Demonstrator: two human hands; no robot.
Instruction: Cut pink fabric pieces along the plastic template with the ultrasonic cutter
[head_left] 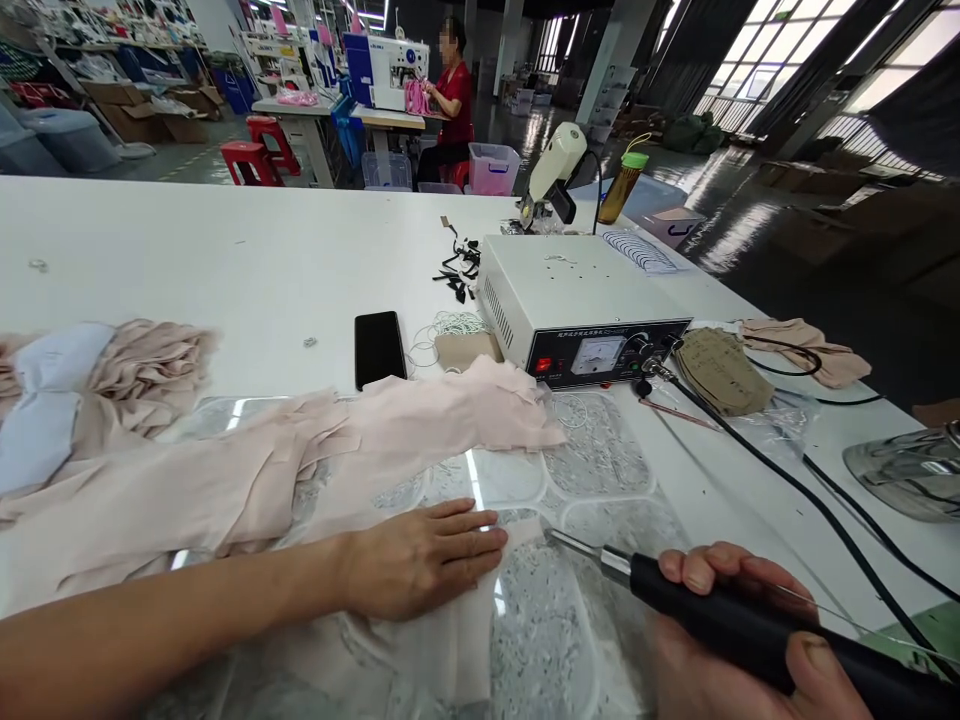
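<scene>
My left hand [431, 560] lies flat, fingers stretched out, on a strip of thin pale pink fabric [469, 650]. That strip rests on a patterned grey, clear-topped mat [540, 610]. My right hand [739, 610] is wrapped round the black handle of a corded handpiece [667, 590] with a slim metal tip. The tip is just right of the fabric's corner, close to my left fingertips; whether it touches is unclear. More pale pink fabric pieces [450, 410] lie in a long, overlapping row beyond my left forearm.
A control box [585, 290] with a dial stands behind the mat. Near it lie a phone [379, 350], black scraps [459, 270] and a tan pad [721, 370]. Bunched fabric [150, 370] sits left, a glass jar [907, 470] right. A person in red [454, 100] sits at a sewing machine.
</scene>
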